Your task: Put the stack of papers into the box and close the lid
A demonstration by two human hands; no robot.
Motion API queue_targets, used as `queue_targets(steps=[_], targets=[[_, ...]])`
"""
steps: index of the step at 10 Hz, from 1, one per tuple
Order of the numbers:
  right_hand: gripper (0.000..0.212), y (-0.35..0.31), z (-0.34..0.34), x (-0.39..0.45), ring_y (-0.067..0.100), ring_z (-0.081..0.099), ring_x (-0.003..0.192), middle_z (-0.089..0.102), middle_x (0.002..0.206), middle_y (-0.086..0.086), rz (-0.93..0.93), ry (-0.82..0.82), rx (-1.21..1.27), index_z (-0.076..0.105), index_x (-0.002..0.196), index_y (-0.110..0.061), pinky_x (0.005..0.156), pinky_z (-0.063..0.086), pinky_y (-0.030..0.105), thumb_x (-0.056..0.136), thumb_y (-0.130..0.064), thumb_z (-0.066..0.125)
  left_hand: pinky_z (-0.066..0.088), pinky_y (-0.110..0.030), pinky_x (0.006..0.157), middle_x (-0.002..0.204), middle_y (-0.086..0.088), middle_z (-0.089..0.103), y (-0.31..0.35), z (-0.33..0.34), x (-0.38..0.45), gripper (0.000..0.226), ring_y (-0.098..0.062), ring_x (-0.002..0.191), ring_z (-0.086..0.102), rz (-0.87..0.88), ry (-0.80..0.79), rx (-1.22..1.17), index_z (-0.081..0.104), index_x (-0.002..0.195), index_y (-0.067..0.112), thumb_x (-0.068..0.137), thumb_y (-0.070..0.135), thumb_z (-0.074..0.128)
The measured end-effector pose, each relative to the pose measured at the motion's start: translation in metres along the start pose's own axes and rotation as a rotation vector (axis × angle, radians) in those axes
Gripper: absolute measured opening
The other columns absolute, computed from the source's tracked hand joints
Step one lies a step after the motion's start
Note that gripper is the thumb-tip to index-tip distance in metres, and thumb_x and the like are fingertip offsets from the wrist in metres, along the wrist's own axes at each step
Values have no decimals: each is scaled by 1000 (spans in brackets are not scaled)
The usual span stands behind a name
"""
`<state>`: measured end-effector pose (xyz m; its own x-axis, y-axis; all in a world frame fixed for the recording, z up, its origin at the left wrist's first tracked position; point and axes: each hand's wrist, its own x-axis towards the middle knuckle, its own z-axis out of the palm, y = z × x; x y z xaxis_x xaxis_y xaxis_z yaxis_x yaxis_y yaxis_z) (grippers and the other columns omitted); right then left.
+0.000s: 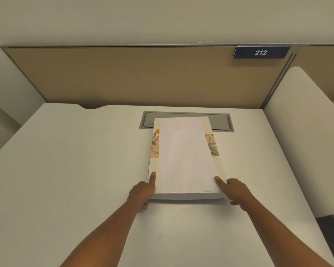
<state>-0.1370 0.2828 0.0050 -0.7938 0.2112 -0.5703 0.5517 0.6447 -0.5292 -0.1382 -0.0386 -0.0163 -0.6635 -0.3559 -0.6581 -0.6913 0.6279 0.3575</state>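
A flat cream box [154, 166] with a floral band across its lid lies on the white desk [66, 170], right of centre. A stack of white papers [185, 155] rests on top of the shut lid, turned slightly askew. My left hand [142, 193] grips the box's near left corner, its index finger stretched along the lid's left edge. My right hand [235, 191] grips the near right corner, with its index finger touching the edge of the papers. The other fingers are tucked against the box's sides.
A grey cable hatch [221, 122] is set into the desk behind the box. A tan partition [124, 74] with a blue "212" sign [260, 53] closes off the back. A white side panel [300, 132] stands at the desk's right edge.
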Motion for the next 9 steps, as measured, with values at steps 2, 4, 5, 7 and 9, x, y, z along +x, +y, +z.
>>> queue_targets(steps=[2,4,5,7,9], targets=[[54,16,20,-7,25,64,84,67,88,3,-70,136,-90,64,85,-13,69,50,34,87,-65,48,59,-32,72,87,-5,67,-8,10,-7,66,-28,72,72,88,100,21,57,91,12,90,73,30],[55,17,27,-5,25,63,82,67,85,3,-88,191,-153,65,84,-9,69,49,32,89,-61,48,47,-36,92,127,-11,65,-2,20,-4,54,-32,117,60,205,253,70,60,127,10,99,53,42],[53,14,24,1,23,59,72,60,74,2,-67,178,-215,48,65,-14,61,44,30,89,-61,47,45,-40,102,136,-12,60,1,20,-4,57,-32,125,56,200,251,84,56,135,11,100,52,40],[48,15,32,4,22,54,80,66,97,5,-84,180,-315,53,83,-15,69,41,30,93,-60,40,45,-40,103,136,-13,60,11,12,2,56,-33,125,55,205,220,130,56,134,9,102,50,37],[66,10,23,-5,34,56,107,52,117,14,-153,285,-339,53,122,-10,84,47,40,91,-66,36,43,-44,101,135,-18,53,20,10,-12,61,-36,126,50,177,269,196,48,134,5,101,53,31]])
